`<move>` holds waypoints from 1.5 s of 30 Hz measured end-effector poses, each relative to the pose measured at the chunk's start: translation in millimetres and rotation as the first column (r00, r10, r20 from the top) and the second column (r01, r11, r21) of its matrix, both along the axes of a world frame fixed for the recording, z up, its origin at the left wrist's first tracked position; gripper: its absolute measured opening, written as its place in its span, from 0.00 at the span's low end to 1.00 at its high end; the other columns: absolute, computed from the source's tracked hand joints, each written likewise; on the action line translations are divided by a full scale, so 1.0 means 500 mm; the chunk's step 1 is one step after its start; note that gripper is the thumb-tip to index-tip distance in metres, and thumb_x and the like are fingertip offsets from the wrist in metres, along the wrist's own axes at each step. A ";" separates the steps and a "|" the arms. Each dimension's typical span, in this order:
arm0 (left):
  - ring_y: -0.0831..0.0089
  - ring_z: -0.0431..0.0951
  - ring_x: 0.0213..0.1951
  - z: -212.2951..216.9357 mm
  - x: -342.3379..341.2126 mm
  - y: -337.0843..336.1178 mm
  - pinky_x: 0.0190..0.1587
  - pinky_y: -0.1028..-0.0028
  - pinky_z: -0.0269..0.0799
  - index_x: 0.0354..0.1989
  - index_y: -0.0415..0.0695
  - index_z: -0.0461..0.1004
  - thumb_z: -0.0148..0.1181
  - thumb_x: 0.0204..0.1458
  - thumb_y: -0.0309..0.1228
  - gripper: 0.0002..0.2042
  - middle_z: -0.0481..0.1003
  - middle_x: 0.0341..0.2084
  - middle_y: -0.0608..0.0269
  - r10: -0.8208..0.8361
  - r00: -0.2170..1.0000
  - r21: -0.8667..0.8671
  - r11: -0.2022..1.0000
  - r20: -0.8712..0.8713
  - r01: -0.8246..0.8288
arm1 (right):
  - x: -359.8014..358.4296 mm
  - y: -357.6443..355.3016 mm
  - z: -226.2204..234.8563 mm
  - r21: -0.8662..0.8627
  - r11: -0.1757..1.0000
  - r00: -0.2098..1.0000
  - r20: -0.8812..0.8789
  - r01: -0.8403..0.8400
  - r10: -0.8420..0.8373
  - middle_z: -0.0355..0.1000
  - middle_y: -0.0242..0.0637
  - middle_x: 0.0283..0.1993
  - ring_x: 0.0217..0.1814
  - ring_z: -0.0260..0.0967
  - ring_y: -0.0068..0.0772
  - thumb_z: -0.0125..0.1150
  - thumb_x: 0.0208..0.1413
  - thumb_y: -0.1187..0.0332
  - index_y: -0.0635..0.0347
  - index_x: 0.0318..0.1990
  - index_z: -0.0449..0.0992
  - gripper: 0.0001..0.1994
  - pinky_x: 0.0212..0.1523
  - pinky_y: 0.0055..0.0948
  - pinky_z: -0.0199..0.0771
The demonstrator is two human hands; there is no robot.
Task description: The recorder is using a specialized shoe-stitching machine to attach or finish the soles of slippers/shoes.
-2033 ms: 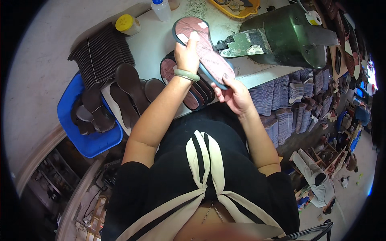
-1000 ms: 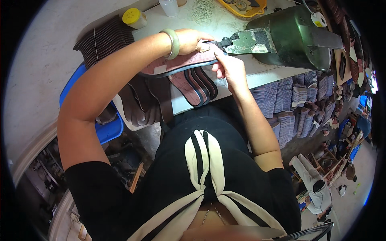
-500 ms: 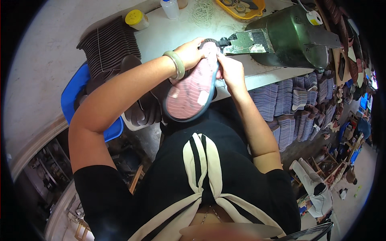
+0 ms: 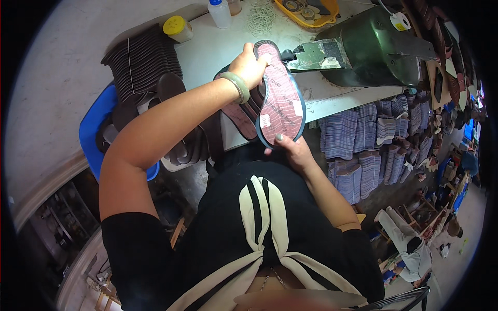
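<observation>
A shoe sole [image 4: 282, 103] with a pink, striped upper face and a dark rim is held up in front of me. My left hand [image 4: 248, 67] grips its narrow upper end, the thumb lying on the pink face. At the broad lower end my right hand [image 4: 294, 150] pinches the rim, thumb on top and fingers beneath. Left of it, partly covered by the held sole and my left arm, another pink sole [image 4: 239, 122] lies at the table edge. Beyond the held sole's upper right side is the narrow arm of a green machine [image 4: 365, 49].
A tied stack of brown soles [image 4: 140, 65] stands at the left, by a blue crate [image 4: 96, 129]. Along the table's back are a yellow-lidded jar [image 4: 178, 28], a bottle [image 4: 220, 14], coiled cord [image 4: 260, 18] and a yellow basket [image 4: 311, 19]. Striped bundles [image 4: 342, 132] are piled at the right.
The sole has swung upright and to the right, away from the machine's arm. My right hand has moved from its upper end down to its lower end. Another pink sole now shows.
</observation>
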State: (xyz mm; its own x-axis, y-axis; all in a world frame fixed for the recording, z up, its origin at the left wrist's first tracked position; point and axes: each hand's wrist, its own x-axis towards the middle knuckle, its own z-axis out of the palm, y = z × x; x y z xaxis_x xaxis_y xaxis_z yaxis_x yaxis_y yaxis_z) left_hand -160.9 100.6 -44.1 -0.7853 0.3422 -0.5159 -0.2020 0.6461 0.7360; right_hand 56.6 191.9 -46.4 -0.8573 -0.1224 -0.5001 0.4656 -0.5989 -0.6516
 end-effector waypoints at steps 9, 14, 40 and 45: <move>0.56 0.74 0.35 -0.051 -0.049 0.000 0.39 0.63 0.69 0.51 0.35 0.61 0.56 0.49 0.44 0.27 0.73 0.30 0.49 0.101 0.907 0.015 0.994 -0.408 -0.104 | -0.066 0.004 -0.066 0.052 0.997 0.991 -0.122 0.060 -0.054 0.72 0.37 0.37 0.30 0.69 0.27 0.54 0.55 0.62 0.66 0.47 0.68 0.17 0.34 0.25 0.71; 0.46 0.74 0.42 -0.099 -0.088 -0.010 0.46 0.60 0.68 0.50 0.37 0.61 0.56 0.49 0.41 0.25 0.74 0.37 0.40 0.237 0.844 0.198 0.967 -0.482 -0.159 | -0.104 0.003 -0.081 0.061 0.995 0.997 -0.043 0.073 -0.070 0.73 0.36 0.35 0.28 0.69 0.26 0.55 0.55 0.63 0.66 0.46 0.69 0.16 0.31 0.25 0.72; 0.77 0.71 0.41 -0.022 -0.155 -0.029 0.47 0.76 0.68 0.51 0.42 0.67 0.58 0.43 0.23 0.22 0.73 0.39 0.64 -0.722 0.687 0.251 0.653 -0.077 0.715 | -0.238 0.044 -0.045 0.360 0.926 0.981 0.106 0.113 -0.161 0.71 0.33 0.22 0.19 0.67 0.20 0.56 0.56 0.58 0.65 0.33 0.74 0.15 0.16 0.16 0.62; 0.77 0.71 0.40 -0.017 -0.111 -0.053 0.45 0.77 0.69 0.50 0.41 0.67 0.58 0.44 0.24 0.21 0.73 0.39 0.62 -0.539 0.841 0.261 0.806 -0.044 0.531 | -0.223 0.047 -0.044 0.391 0.920 0.997 0.048 0.037 -0.061 0.72 0.33 0.22 0.18 0.66 0.19 0.57 0.55 0.59 0.63 0.31 0.74 0.14 0.21 0.17 0.64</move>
